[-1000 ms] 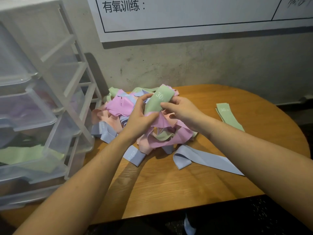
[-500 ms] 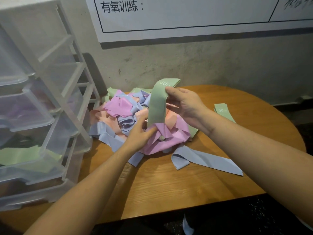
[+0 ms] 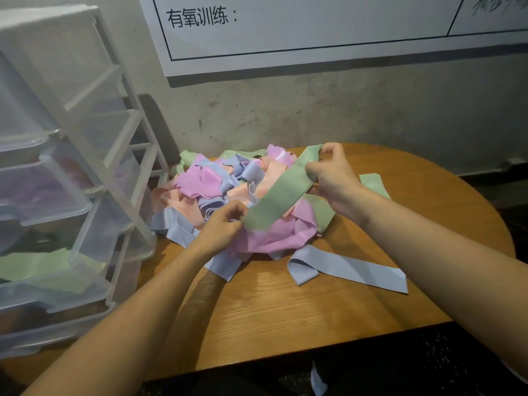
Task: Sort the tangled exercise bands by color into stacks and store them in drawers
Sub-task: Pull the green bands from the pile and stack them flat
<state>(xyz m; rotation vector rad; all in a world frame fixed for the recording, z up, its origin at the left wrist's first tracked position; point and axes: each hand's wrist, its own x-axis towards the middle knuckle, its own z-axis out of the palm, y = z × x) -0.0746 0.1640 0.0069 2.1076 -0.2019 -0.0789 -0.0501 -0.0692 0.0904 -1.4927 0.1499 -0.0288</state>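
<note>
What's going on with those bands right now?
Left hand and right hand grip green band, stretched over tangled pile. Second green band lies beyond.

A round wooden table (image 3: pixel 285 315) stands against a rough grey concrete wall (image 3: pixel 343 110). A white poster (image 3: pixel 314 30) with black ruled lines and printed characters hangs on the wall above the table. A dark floor (image 3: pixel 400 367) lies below the table's near edge. Lighting is dim and even, with soft shadows.
</note>
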